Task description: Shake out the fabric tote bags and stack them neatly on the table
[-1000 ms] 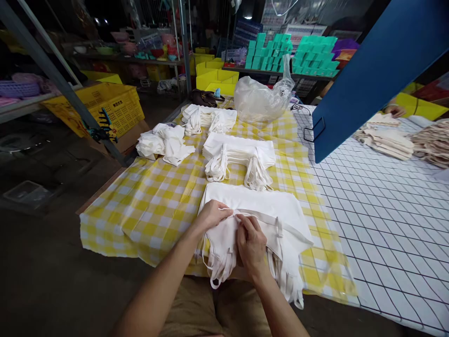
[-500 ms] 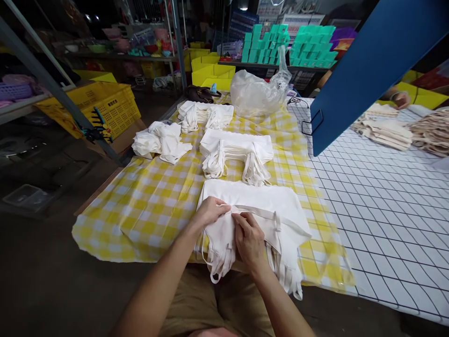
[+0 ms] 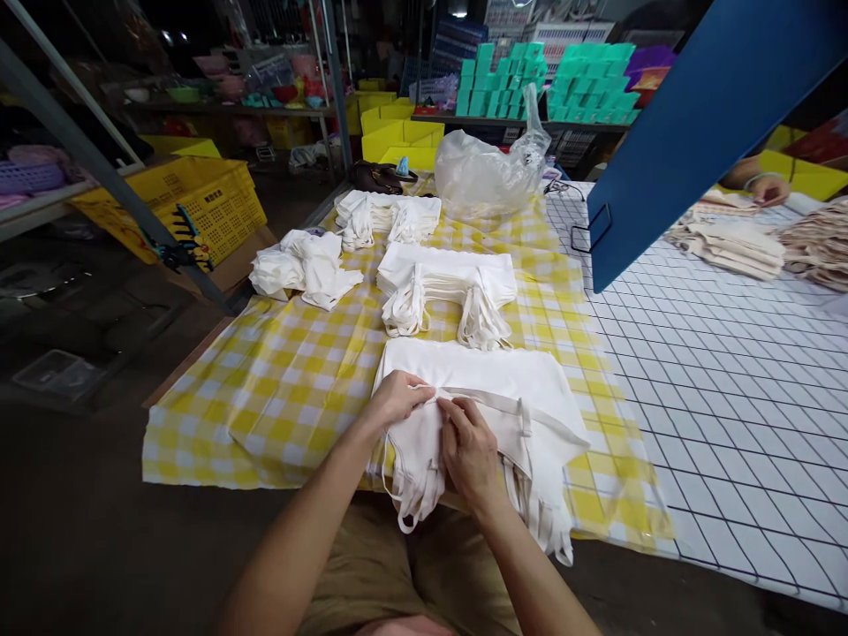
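White strapped garments [image 3: 477, 364] lie stacked at the front edge of the yellow checked cloth [image 3: 265, 397], their straps hanging over the edge. My left hand [image 3: 399, 399] pinches the top garment's band near its middle. Close beside it, my right hand [image 3: 469, 446] has bent fingers pressed on the same garment, fingertips at the band. A second white stack [image 3: 447, 274] with looped straps lies just beyond, and a third [image 3: 389, 215] farther back. Left of these is a loose white heap [image 3: 305, 267].
A clear plastic bag [image 3: 490, 172] sits at the back of the cloth. A blue panel [image 3: 695, 132] slants over the right side. Beyond it, a person's hand [image 3: 768, 188] is near beige fabric piles [image 3: 729, 246]. A yellow crate [image 3: 192, 203] stands at left.
My two hands have hardly moved and stay at the band. The other person's hand at right has shifted slightly to the right.
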### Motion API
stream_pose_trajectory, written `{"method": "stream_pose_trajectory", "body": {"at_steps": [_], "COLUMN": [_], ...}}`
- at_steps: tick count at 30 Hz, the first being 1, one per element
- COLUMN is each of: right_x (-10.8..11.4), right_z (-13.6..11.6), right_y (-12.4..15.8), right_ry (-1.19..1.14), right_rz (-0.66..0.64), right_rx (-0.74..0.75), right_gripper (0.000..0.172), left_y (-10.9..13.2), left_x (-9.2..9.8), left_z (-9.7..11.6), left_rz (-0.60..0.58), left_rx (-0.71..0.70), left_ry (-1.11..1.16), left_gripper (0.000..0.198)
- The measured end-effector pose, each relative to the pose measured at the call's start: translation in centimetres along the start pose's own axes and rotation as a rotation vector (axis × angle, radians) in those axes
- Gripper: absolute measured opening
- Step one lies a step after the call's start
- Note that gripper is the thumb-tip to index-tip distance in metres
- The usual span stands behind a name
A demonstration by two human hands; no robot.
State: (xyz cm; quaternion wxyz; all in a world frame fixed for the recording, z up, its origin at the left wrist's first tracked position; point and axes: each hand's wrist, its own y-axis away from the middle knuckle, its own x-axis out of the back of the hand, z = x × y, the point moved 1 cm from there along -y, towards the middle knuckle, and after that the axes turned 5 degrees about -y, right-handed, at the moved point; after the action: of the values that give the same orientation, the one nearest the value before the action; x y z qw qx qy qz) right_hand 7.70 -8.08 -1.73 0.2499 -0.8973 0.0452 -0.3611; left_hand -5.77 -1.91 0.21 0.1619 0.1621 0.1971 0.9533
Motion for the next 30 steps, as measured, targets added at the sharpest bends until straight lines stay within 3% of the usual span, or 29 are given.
{"method": "stream_pose_trajectory", "body": {"at_steps": [17,23,30], "right_x": [-0.1,0.0,0.5], "right_z": [0.4,0.2,0.4], "right_y": [0.2,-0.4,-2.3], "right_ry": [-0.051,-0.159,-0.257], "right_rz": [0.021,0.067,-0.034], "right_rx": [-0.011,-0.170,-0.355], "right_gripper": [0.029,0.021,0.019], "left_y": [-0.1,0.0,0.2], "left_x": [0.0,0.1,0.1], "left_z": [-0.2,-0.3,-0.2], "left_rz": [0.015,0.001,-0.050], "left_rx": [-0.015,-0.017,-0.052], "left_ry": [-0.016,0.013,0.046], "left_gripper": [0.032,0.034,0.035]}}
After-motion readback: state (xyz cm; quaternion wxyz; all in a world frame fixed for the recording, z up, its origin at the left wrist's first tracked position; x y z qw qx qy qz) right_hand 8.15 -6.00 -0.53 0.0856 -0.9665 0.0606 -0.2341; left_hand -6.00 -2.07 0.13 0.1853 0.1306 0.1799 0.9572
